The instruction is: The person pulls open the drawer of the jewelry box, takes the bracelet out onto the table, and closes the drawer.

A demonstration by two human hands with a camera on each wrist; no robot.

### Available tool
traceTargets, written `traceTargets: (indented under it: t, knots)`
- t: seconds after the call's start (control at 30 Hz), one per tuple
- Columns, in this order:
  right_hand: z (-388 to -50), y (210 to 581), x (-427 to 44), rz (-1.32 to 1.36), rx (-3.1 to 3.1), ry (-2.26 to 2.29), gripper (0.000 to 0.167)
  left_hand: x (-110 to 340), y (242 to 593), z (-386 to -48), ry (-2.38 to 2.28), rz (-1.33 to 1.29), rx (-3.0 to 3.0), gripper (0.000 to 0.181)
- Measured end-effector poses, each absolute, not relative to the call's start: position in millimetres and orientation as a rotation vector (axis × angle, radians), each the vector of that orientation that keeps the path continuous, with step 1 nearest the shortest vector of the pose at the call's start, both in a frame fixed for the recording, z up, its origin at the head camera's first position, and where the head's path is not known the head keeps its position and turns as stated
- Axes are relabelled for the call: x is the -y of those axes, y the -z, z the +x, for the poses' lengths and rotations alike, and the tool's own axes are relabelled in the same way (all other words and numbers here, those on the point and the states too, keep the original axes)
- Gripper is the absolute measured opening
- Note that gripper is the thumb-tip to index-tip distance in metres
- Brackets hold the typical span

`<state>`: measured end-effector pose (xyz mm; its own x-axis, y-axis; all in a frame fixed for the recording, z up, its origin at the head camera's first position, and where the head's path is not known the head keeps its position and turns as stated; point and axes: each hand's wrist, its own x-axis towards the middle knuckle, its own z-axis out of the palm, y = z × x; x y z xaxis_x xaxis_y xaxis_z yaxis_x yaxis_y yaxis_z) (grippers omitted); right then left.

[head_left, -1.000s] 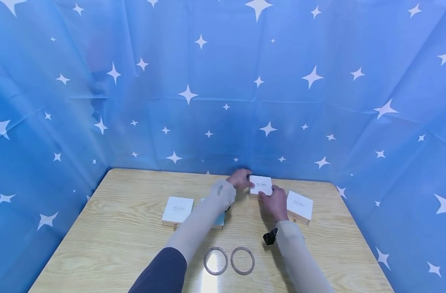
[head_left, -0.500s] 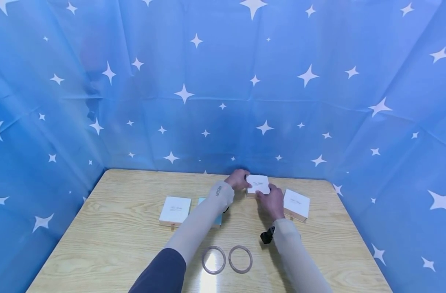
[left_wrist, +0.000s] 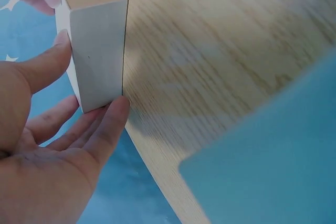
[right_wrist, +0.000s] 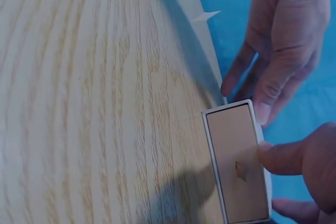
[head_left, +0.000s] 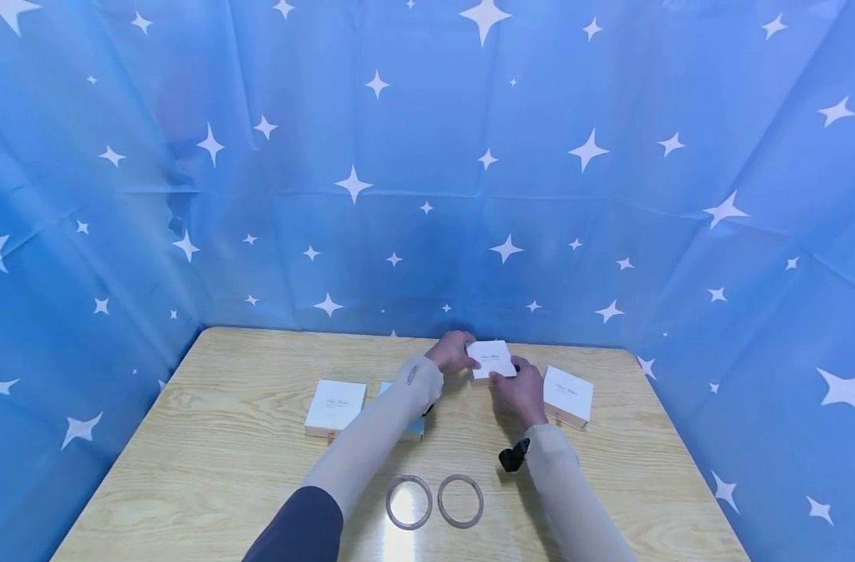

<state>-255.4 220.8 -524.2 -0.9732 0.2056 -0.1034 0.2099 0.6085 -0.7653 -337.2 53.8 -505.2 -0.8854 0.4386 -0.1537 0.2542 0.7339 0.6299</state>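
A small white box with printed lettering on its lid stands near the table's far edge, held between both hands. On its left side my left hand grips it, thumb on the lid and fingers behind; in the left wrist view the fingertips touch the white side wall. My right hand holds the near right corner, its thumb over the lid's edge. The right wrist view shows the thumb at the edge of the tan front, which has a small pull tab.
A second white box lies to the right, a third to the left. The left forearm partly hides a light-blue box. Two thin brownish rings lie nearer on the wooden table. A blue star-patterned curtain hangs behind.
The held box has shifted slightly to the left and turned a little, with the left hand moving along with it. The other boxes and the rings keep their places on the table.
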Motion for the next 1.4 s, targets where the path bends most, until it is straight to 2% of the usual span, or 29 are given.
traceTargets:
  t: [0.27,0.7,0.93,1.2,1.4]
  knots:
    - [-257,527,-219,0.35,-2.804,1.365,0.068,-51,507,-331,-0.922,0.489,-2.673,0.062]
    - [-255,527,-224,0.172,-2.821,1.359,0.061,-43,502,-310,-1.041,0.372,-2.657,0.058]
    - [-255,531,-228,0.067,-2.79,1.324,0.057,-42,502,-296,-1.087,0.329,-2.633,0.045]
    - [-256,533,-235,-0.086,-2.769,1.256,0.054,-43,502,-271,-1.094,0.275,-2.697,0.053]
    - [-255,533,-239,-0.165,-2.7,1.27,0.051,-47,501,-255,-0.985,0.266,-2.784,0.05]
